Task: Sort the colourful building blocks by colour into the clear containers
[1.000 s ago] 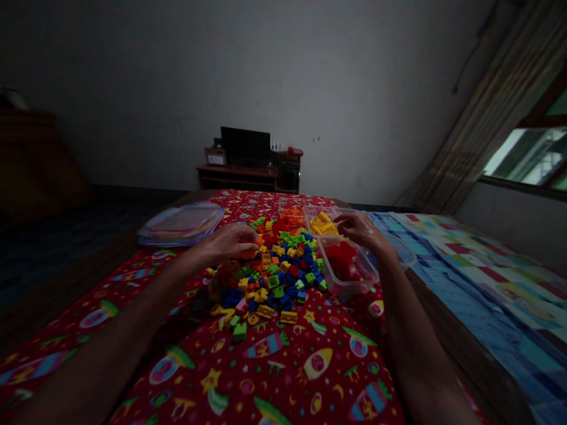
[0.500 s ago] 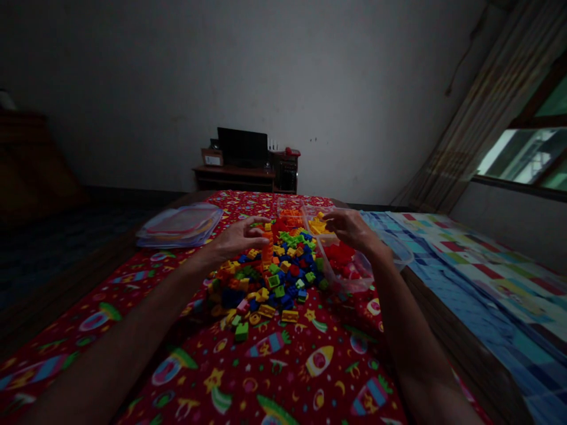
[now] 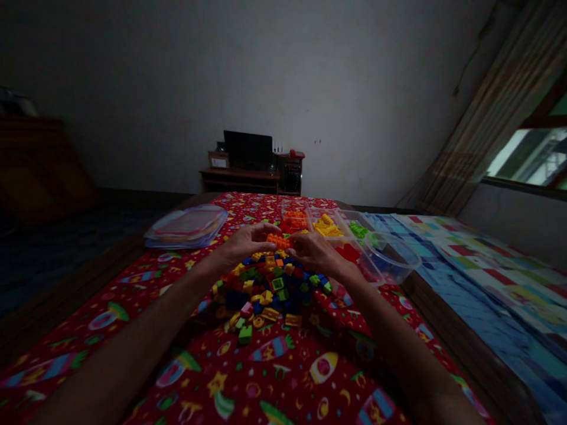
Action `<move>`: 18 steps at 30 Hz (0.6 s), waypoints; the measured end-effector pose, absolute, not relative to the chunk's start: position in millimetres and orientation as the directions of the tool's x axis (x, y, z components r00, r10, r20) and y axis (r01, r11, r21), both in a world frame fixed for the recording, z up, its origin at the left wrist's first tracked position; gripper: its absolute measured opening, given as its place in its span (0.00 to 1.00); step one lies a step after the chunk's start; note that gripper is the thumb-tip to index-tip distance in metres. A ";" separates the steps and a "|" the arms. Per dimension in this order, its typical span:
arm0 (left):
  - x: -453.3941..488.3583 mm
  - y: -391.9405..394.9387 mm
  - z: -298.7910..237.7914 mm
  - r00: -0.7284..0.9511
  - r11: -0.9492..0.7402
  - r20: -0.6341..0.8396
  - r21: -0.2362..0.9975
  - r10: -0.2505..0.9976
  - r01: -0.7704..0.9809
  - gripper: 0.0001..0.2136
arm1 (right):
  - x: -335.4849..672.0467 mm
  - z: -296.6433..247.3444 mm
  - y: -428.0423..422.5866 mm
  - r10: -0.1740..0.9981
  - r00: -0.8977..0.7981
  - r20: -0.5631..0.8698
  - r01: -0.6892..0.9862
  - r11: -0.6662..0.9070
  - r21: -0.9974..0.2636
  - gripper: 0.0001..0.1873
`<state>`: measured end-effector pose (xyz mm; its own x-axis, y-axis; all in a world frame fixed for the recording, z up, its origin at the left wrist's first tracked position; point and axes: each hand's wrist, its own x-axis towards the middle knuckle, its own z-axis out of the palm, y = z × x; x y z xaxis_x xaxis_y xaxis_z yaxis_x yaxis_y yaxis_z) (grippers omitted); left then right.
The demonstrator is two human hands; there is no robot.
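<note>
A heap of small plastic bricks [image 3: 270, 289] in several colours lies on a red patterned cloth [image 3: 283, 366]. My left hand [image 3: 245, 241] and my right hand [image 3: 312, 251] meet above the heap's far side. Both pinch the ends of a stack of joined orange bricks [image 3: 277, 240] held sideways between them. Clear plastic tubs stand just right of the heap: one with red bricks [image 3: 354, 257], one with yellow bricks [image 3: 326, 224], one with orange bricks [image 3: 295, 217], one with green bricks [image 3: 359, 229].
A pile of clear lids [image 3: 188, 226] lies at the far left of the cloth. A round clear tub [image 3: 392, 257] sits at the right edge. A checked blue mat [image 3: 478, 277] spreads to the right. A low cabinet with a screen [image 3: 248, 153] stands at the wall.
My left hand lifted the orange stack out of the heap. My right hand left the tubs and came left to grip the stack's other end. The stack turned from upright to sideways.
</note>
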<state>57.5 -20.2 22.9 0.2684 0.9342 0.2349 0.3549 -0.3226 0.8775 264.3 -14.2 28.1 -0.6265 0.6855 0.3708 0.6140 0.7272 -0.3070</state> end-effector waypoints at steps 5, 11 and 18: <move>50.3 -14.5 21.7 0.230 -0.278 0.204 0.891 0.952 0.359 0.23 | 278.0 37.8 -5.5 0.754 -0.527 0.391 0.662 0.653 -0.368 0.09; 30.1 -12.2 28.4 0.131 -0.281 0.250 0.888 0.960 0.365 0.23 | 299.9 38.7 9.8 0.815 -0.372 0.445 0.752 0.545 -0.371 0.12; 18.3 -4.0 27.3 0.154 -0.295 0.252 0.846 0.955 0.444 0.18 | 279.2 54.1 76.0 0.890 -0.199 0.411 0.858 0.361 -0.365 0.15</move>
